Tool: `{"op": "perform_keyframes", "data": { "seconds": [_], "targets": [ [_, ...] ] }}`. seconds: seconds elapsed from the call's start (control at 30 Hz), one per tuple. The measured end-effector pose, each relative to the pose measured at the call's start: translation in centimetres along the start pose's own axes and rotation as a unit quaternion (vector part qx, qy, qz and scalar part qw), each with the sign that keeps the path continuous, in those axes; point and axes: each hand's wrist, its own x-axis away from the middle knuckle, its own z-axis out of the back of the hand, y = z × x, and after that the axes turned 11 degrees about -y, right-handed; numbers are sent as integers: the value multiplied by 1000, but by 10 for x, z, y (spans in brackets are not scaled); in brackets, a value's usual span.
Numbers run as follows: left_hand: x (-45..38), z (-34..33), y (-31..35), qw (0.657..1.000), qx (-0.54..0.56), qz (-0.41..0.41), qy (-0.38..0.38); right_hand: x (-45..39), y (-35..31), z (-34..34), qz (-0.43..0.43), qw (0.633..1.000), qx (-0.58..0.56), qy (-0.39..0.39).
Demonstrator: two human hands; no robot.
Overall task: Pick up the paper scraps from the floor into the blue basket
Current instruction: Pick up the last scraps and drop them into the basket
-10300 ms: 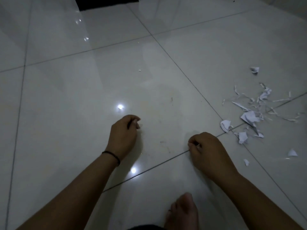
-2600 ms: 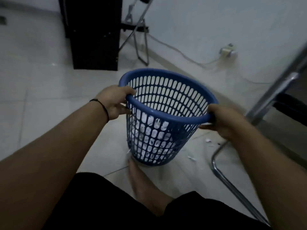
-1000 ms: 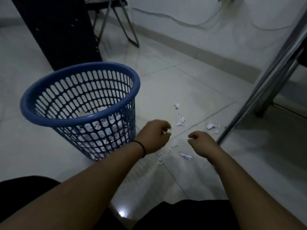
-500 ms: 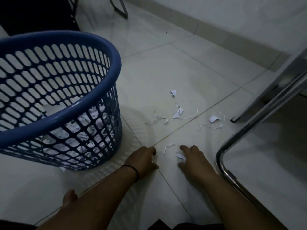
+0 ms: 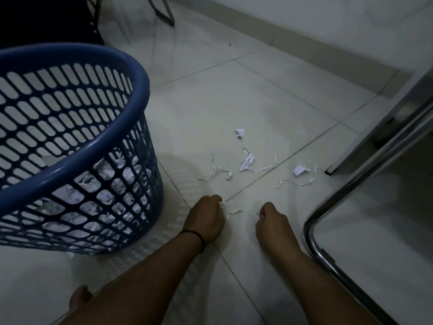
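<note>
The blue basket (image 5: 98,146) stands on the floor at the left, with white paper showing through its lattice wall. Several white paper scraps (image 5: 247,161) and thin strips lie on the tiles right of it. My left hand (image 5: 204,219) is down on the floor with curled fingers, pinching a small scrap at its fingertips. My right hand (image 5: 271,222) is beside it, fingers curled, pinching a small scrap too. A short strip (image 5: 235,211) lies between the two hands.
A chrome chair leg (image 5: 314,221) curves along the floor close to my right hand, rising to the upper right. A white wall with a skirting board runs across the back. A dark cabinet (image 5: 46,19) stands behind the basket. My bare foot (image 5: 78,299) shows at the bottom left.
Both hands came down from above the floor onto the scraps and their fingers have curled round small pieces. The view has dropped closer to the floor.
</note>
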Motion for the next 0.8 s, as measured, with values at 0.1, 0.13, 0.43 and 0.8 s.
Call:
{"op": "perform_keyframes", "data": {
  "seconds": [0.1,0.13,0.43,0.8],
  "targets": [
    [-8,-13,9,999,-41,0,-10,0,-2,1,-2,999,-41,6],
    [-10,-19,10,997,-69,-4,-21,0,-3,3,-2,999,-36,20],
    [-15,-32,0,990,-130,-44,7,-9,-4,1,-33,991,-128,19],
    [-81,26,6,990,-24,66,122,-13,7,-11,12,999,-15,46]
  ]
}}
